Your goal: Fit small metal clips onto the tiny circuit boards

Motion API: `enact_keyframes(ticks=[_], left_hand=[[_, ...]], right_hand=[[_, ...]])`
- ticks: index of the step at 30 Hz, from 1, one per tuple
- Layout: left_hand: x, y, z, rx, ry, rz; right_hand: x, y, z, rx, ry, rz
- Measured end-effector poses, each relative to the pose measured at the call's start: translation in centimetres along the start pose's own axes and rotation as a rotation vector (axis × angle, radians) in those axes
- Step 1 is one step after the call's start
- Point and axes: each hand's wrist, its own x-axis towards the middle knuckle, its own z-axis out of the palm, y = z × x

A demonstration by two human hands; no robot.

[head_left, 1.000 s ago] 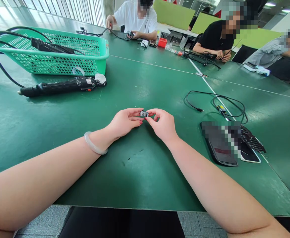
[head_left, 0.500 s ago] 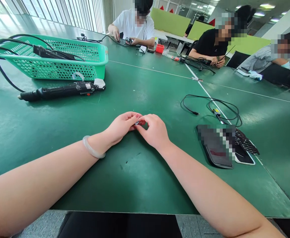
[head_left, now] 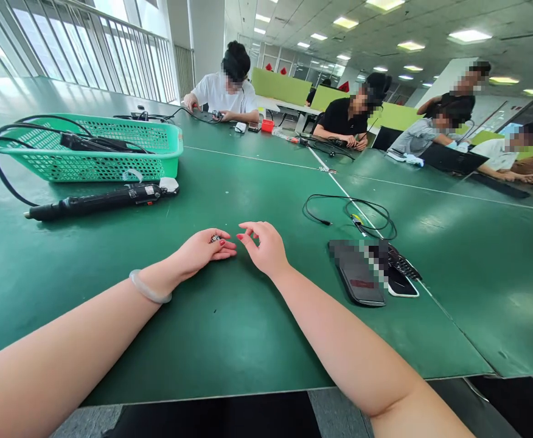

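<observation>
The left hand curls its fingers around a small part, probably light, stiff, best gripped by its edges. The right hand's fingertips sit slightly apart.

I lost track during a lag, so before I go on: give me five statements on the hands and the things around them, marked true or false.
1. The left grip holds a small part. True.
2. The right grip also holds the small part. False: the right grip is open, with nothing visible in it.
3. The black tool lies inside the green basket. False: the black tool lies on the table, nearer the person than the green basket.
4. A pale bracelet circles the left wrist. True.
5. The coiled cable touches the right grip. False: the coiled cable lies apart.
</observation>
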Motion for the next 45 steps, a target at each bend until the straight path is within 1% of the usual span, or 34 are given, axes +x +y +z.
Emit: enact_keyframes(ticks=[2,4,6,7,9,11,13,14,15,16,19,21,24,27,30,36,41,45], left_hand=[[0.0,0.4,-0.9,0.196,0.065,0.016],[-0.3,0.9,-2.2,0.373,0.100,0.059],[-0.9,1.5,-3.8,0.527,0.077,0.100],[-1.4,1.7,-4.8,0.601,0.045,0.117],[-2.5,2.1,-6.9,0.763,0.040,0.153],[-3.7,2.2,-9.2,0.967,0.118,0.182],[-5.0,1.9,-11.6,1.181,0.252,0.193],[-5.5,1.7,-12.7,1.259,0.324,0.184],[-6.1,1.5,-13.8,1.334,0.369,0.152],[-6.6,1.3,-14.7,1.394,0.443,0.109],[-7.8,0.8,-16.7,1.479,0.503,0.030],[-8.2,0.7,-17.1,1.503,0.500,0.010],[-8.3,0.6,-16.9,1.518,0.481,0.012],[-8.0,0.5,-16.5,1.484,0.468,0.067],[-7.6,0.2,-16.6,1.449,0.454,0.144],[-7.3,0.0,-17.3,1.445,0.455,0.180],[-7.4,-0.1,-17.5,1.414,0.468,0.166],[-7.6,0.0,-17.4,1.401,0.504,0.077]], right_hand=[[0.1,0.6,-0.2,-0.013,0.016,0.036],[0.0,1.0,-0.4,-0.018,0.014,0.075],[-0.1,1.2,-0.5,-0.007,0.023,0.092],[-0.1,1.2,-0.5,0.003,0.020,0.098],[-0.2,1.1,-0.6,0.027,0.006,0.109],[-0.3,1.0,-0.7,0.043,-0.017,0.122],[-0.2,1.0,-0.7,0.051,-0.033,0.133],[-0.2,1.0,-0.7,0.052,-0.037,0.138],[-0.2,1.0,-0.7,0.052,-0.041,0.141],[-0.2,1.0,-0.8,0.051,-0.044,0.145],[-0.2,0.9,-0.7,0.049,-0.060,0.158],[-0.2,0.9,-0.7,0.055,-0.074,0.167],[-0.3,0.9,-0.7,0.066,-0.094,0.183],[-0.3,0.9,-0.8,0.077,-0.106,0.200],[-0.3,0.8,-0.8,0.086,-0.115,0.208],[-0.3,0.9,-0.7,0.092,-0.124,0.212],[-0.3,1.0,-0.7,0.101,-0.130,0.219],[-0.2,0.9,-0.7,0.111,-0.142,0.234]])
